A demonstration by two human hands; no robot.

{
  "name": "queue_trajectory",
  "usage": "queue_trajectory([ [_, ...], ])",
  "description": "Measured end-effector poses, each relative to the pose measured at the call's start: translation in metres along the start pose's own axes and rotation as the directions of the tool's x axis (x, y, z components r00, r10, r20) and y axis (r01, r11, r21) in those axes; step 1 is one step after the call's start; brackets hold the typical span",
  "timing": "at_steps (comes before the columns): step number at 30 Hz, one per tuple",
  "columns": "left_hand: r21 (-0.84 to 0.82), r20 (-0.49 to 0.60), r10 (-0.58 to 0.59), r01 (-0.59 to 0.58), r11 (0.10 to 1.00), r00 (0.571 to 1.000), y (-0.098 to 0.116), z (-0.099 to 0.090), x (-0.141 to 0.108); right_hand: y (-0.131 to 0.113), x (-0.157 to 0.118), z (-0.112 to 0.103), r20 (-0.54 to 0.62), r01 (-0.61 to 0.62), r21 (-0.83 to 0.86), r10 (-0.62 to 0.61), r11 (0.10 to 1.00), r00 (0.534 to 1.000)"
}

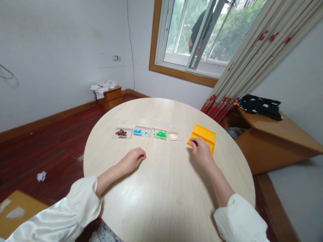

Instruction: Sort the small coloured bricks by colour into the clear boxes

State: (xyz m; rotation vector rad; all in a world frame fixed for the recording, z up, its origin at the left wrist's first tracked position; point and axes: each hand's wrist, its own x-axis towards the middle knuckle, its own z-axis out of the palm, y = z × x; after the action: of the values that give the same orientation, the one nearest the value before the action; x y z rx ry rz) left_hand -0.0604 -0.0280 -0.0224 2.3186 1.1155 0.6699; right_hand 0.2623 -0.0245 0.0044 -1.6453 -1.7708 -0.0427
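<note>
Before the window (178,32), a round table (161,191) is set. Left of the yellow box (205,131), four trays (129,133) are lined up, apparently so pieces (160,135) are kept apart by colour. Over the box's left part the right hand (202,152) is held, fingertips pinched; well left of the box, the left hand (135,157) is rested, curled. Whether anything is gripped in either cannot be told.

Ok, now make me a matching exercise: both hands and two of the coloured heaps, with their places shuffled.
1. Green pieces
2. Left hand
3. Brown pieces
4. Right hand

A. At the yellow case
B. On the near side of the blue pieces
C. In the leftmost clear box
D. Between the blue and pale yellow pieces

Pairs: 1-D, 2-B, 3-C, 4-A
</note>
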Motion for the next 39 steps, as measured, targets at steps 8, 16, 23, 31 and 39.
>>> queue_trajectory([
  [8, -0.082, -0.022, -0.062, 0.06, 0.995, 0.998, 0.008, -0.009, 0.003, 0.069, 0.018, -0.012, -0.019, -0.202, -0.131, 0.201, 0.971, 0.979],
  [16, -0.115, 0.068, -0.045, 0.053, 0.992, 0.997, 0.013, -0.008, 0.004, 0.009, -0.014, -0.005, 0.159, -0.008, 0.017, 0.005, 1.0, 0.987],
  [23, 0.078, 0.168, 0.005, -0.018, 0.997, 0.986, 0.029, 0.0, 0.006, -0.061, -0.05, 0.014, 0.417, 0.14, 0.242, -0.233, 0.96, 0.878],
  [31, 0.115, 0.204, -0.006, -0.018, 0.993, 0.979, 0.038, 0.002, 0.005, -0.058, -0.053, 0.019, 0.393, 0.166, 0.256, -0.259, 0.952, 0.882],
  [39, 0.088, 0.102, -0.045, 0.036, 0.995, 0.994, 0.035, 0.012, 0.004, -0.072, -0.061, 0.021, 0.348, 0.11, 0.275, -0.205, 0.955, 0.915],
])
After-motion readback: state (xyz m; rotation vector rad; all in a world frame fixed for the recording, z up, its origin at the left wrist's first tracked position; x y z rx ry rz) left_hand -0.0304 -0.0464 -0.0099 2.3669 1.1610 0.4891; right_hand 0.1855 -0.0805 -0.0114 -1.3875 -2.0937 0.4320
